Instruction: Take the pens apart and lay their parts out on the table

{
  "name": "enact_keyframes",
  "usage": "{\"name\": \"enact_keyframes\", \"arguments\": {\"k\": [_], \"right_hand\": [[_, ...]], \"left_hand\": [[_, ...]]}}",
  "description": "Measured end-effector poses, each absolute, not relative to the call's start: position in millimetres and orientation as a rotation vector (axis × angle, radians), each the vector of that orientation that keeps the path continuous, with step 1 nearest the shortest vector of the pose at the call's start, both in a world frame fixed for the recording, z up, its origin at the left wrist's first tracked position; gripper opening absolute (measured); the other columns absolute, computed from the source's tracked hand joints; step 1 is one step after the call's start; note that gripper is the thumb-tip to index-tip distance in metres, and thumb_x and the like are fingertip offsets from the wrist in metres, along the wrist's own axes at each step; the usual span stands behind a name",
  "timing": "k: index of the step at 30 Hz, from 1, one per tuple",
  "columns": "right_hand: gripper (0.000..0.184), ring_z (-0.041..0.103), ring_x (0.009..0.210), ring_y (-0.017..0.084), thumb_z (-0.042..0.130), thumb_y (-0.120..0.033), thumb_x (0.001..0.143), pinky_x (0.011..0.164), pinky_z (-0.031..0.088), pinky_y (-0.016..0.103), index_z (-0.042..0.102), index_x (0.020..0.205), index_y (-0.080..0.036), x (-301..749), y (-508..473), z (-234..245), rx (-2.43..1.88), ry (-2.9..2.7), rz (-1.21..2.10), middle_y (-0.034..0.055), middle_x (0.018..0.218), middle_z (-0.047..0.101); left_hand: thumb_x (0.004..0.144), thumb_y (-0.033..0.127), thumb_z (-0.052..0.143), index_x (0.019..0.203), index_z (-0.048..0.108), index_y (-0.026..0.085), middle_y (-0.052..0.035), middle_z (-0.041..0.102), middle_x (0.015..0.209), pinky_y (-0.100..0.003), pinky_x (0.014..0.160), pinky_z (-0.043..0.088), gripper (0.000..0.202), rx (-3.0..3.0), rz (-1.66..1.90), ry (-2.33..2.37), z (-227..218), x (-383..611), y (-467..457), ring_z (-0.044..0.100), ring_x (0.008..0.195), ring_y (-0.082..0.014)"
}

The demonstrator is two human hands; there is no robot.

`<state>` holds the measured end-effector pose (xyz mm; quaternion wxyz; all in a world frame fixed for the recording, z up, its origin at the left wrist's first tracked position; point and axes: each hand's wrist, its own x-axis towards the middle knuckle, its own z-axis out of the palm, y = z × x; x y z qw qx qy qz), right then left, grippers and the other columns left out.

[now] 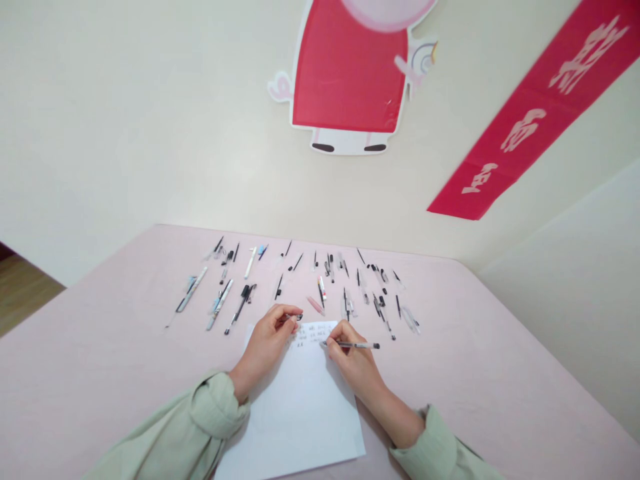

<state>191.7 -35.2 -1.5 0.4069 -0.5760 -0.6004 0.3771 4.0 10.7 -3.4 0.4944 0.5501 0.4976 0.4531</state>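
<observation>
A white sheet of paper (305, 407) lies on the pink table (100, 373) in front of me, with small handwriting near its top edge. My right hand (353, 360) pinches a clear-barrelled pen (357, 345), its tip touching the paper by the writing. My left hand (267, 347) rests on the sheet's top left corner, fingers curled round a small dark piece, seemingly a pen cap (299, 317). Both forearms wear pale green sleeves.
Several pens, caps and refills (320, 287) lie spread in rows across the table beyond the paper, from a grey pen (191, 291) at the left to clear ones (410, 319) at the right. A cream wall with a red cartoon cutout (350, 73) and red banner (540, 107) stands behind.
</observation>
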Motion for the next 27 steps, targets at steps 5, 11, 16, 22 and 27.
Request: {"name": "enact_keyframes", "arguments": {"k": [5,11,16,22,27], "right_hand": [[0.014,0.043,0.057,0.015,0.052,-0.024,0.081,0.057,0.032,0.026,0.045,0.070,-0.024,191.6,-36.1,1.6,-1.491,-1.547,0.947,-0.0056,0.059,0.044],[0.013,0.043,0.057,0.015,0.050,-0.023,0.080,0.057,0.031,0.026,0.044,0.069,-0.024,190.9,-34.9,2.1,-1.528,-1.591,0.894,-0.0057,0.059,0.043],[0.011,0.043,0.057,0.014,0.050,-0.023,0.080,0.056,0.031,0.025,0.045,0.070,-0.023,192.0,-35.8,-0.6,-1.517,-1.618,0.878,-0.0059,0.060,0.042],[0.012,0.042,0.056,0.013,0.049,-0.022,0.080,0.056,0.031,0.024,0.044,0.069,-0.023,191.8,-35.4,2.6,-1.503,-1.610,0.884,-0.0060,0.059,0.041],[0.013,0.044,0.057,0.014,0.049,-0.024,0.081,0.057,0.033,0.025,0.044,0.069,-0.023,191.2,-35.4,3.4,-1.514,-1.615,0.897,-0.0058,0.059,0.044]], "left_hand": [[0.077,0.030,0.057,0.092,0.068,0.019,-0.0027,0.066,0.078,-0.029,0.067,0.047,0.021,1.330,1.092,1.209,-2.5,4.8,10.6,0.061,0.073,-0.0171],[0.077,0.030,0.057,0.092,0.067,0.018,-0.0041,0.067,0.085,-0.028,0.067,0.047,0.021,1.322,1.088,1.191,-1.2,4.7,10.5,0.061,0.074,-0.0167],[0.078,0.029,0.056,0.093,0.066,0.017,-0.0046,0.066,0.085,-0.029,0.068,0.047,0.022,1.339,1.069,1.207,-2.7,4.7,11.1,0.062,0.076,-0.0173],[0.078,0.029,0.055,0.093,0.066,0.018,-0.0042,0.066,0.085,-0.029,0.068,0.047,0.022,1.358,1.065,1.218,-3.4,4.5,11.4,0.062,0.075,-0.0169],[0.079,0.030,0.055,0.093,0.066,0.018,-0.0036,0.066,0.083,-0.029,0.067,0.047,0.022,1.355,1.062,1.227,-1.0,4.6,10.7,0.062,0.074,-0.0166]]}}
